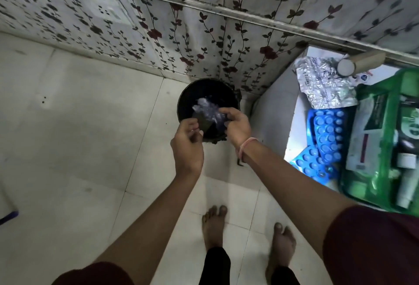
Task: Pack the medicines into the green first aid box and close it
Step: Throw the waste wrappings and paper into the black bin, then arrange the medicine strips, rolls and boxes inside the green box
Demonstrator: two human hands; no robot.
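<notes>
Over a black round bin (pixel 188 94) on the floor, my right hand (pixel 238 126) pinches a crumpled clear plastic wrapper (pixel 208 110). My left hand (pixel 188 144) is just beside it, fingers curled near the wrapper's lower edge; whether it touches the wrapper is unclear. At the right, the green first aid box (pixel 381 171) lies open on a white surface (pixel 294 130), with tubes and cartons inside. Blue blister strips (pixel 326 132) and silver foil strips (pixel 324 83) lie next to the box.
A pale cylindrical bottle (pixel 358 63) lies behind the foil strips. The floral-papered wall (pixel 204 24) rises right behind the bin. My bare feet (pixel 215 223) stand on the tiled floor (pixel 79 126). A dark blue object (pixel 9 215) shows at the left edge.
</notes>
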